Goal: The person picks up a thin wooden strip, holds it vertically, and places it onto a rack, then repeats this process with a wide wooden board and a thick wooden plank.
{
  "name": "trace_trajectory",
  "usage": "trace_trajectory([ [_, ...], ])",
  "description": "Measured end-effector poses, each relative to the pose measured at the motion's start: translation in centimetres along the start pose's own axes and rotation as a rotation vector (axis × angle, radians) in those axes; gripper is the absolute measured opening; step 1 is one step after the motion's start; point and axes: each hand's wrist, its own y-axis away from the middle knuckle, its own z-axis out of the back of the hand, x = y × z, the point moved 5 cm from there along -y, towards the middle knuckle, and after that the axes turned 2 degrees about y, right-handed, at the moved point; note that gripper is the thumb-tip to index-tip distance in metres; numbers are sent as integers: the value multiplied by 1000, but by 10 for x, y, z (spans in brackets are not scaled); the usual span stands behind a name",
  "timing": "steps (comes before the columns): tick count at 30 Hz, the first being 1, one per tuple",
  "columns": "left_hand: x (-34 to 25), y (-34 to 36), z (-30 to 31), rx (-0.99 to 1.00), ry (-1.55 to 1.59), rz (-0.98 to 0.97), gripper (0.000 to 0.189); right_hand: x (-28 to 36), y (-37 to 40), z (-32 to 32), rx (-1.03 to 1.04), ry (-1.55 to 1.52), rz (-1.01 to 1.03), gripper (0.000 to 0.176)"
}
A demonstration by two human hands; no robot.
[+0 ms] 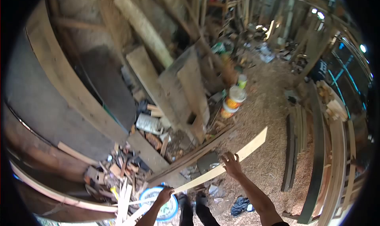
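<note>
Left hand (164,194), right hand (231,165): grips closed on plank (250,146); leaning boards (189,87), buckets (236,97) ahead.

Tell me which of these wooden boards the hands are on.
The pale thin board slanting above the sawdust floor: left hand and right hand both touch it. The darker boards lean behind, untouched.

Woodworking shed, stacked planks (186,87), sawdust floor (269,119), scrap offcuts (118,170)

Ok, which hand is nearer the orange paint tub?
Right. The right hand grips the plank, below the tub in view; the left hand holds the plank's lower end, farther down-left.
</note>
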Motion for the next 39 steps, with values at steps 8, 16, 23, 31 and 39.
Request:
trace_trajectory([
  [8,-163,-34,81,-8,1,-181,24,-78,92,132,-514,-238,-987,64],
  [16,-282,-44,111,128,221,-213,34,-19,136,111,-28,-1410,-913,58],
  [23,-316,-95,75,109,386,-267,29,-49,137,172,-358,-1723,-784,34],
  [31,-431,-208,56,-33,387,-312,17,-159,126,204,-512,-1719,-679,29],
  [39,-561,-315,3,-39,320,-393,17,-319,124,241,-610,-1564,-639,29],
])
